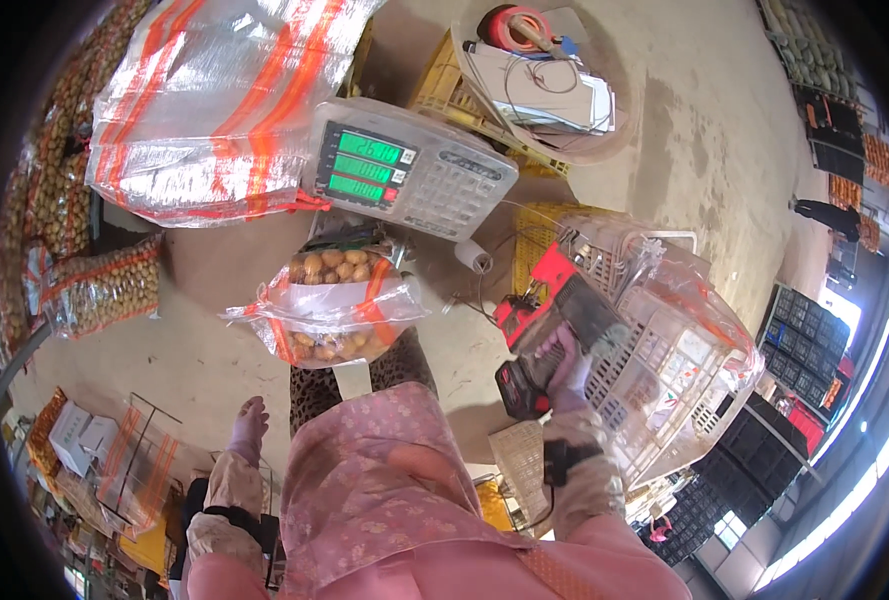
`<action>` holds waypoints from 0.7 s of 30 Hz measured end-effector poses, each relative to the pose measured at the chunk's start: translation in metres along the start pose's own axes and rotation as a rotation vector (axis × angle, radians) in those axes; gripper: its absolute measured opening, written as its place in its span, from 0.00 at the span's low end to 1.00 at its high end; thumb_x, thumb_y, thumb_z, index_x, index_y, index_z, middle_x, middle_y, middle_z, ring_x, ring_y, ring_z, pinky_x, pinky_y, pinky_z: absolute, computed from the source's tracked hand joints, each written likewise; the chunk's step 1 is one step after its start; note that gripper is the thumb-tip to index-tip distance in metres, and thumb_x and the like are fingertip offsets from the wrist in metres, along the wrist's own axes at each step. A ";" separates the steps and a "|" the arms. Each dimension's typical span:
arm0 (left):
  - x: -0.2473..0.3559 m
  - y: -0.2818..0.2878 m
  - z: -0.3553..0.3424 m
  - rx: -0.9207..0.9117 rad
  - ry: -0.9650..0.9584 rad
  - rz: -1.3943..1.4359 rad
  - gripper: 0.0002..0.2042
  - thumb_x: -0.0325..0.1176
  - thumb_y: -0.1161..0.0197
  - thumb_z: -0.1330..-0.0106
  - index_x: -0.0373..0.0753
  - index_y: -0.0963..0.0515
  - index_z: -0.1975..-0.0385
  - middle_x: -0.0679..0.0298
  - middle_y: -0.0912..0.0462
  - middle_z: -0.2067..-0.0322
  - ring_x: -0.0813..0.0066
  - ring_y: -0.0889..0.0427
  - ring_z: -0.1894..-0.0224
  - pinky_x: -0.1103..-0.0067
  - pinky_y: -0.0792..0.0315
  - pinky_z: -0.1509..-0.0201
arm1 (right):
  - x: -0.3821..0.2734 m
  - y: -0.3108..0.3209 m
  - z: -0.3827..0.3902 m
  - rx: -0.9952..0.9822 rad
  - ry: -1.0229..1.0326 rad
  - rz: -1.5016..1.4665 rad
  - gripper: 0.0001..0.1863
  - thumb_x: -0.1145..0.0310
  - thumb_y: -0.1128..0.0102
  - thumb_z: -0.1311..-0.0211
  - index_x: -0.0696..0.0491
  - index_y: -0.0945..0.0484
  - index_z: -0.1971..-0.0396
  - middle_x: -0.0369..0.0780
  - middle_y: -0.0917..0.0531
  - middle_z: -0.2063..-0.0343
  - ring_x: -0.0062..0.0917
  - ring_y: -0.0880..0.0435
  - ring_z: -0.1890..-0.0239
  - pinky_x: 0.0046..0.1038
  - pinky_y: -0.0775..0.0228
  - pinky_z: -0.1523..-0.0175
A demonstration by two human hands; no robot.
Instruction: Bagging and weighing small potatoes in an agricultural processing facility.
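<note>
Right hand is closed around the handle of a red-and-black cordless tool, apparently a bag stitcher. Left hand is empty, fingers extended. Potato bag sits ahead, near the digital scale display.

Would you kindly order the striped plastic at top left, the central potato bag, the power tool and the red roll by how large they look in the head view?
1. Striped plastic
2. Potato bag and power tool: too alike to rank, with nearness to the camera unsure
3. Red roll
</note>
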State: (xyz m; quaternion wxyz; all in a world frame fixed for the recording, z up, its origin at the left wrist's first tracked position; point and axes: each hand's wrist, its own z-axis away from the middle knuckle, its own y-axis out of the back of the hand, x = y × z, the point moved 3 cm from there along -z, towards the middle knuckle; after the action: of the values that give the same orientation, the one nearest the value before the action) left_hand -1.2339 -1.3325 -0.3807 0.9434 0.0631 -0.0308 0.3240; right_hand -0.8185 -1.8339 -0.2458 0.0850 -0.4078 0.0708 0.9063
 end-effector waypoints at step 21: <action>0.084 -0.063 0.039 0.004 -0.298 -0.052 0.20 0.41 0.46 0.36 0.39 0.31 0.46 0.66 0.25 0.57 0.76 0.28 0.57 0.81 0.34 0.55 | 0.038 -0.024 -0.029 0.269 -0.152 0.577 0.28 0.48 0.45 0.40 0.59 0.26 0.52 0.38 0.23 0.53 0.26 0.27 0.54 0.27 0.38 0.47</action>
State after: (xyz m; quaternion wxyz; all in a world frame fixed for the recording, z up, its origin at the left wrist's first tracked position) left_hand -1.1295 -1.3364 -0.3401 0.9363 0.1134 -0.1684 0.2868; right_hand -0.8175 -1.8121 -0.2949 -0.1172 -0.2871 0.2962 0.9034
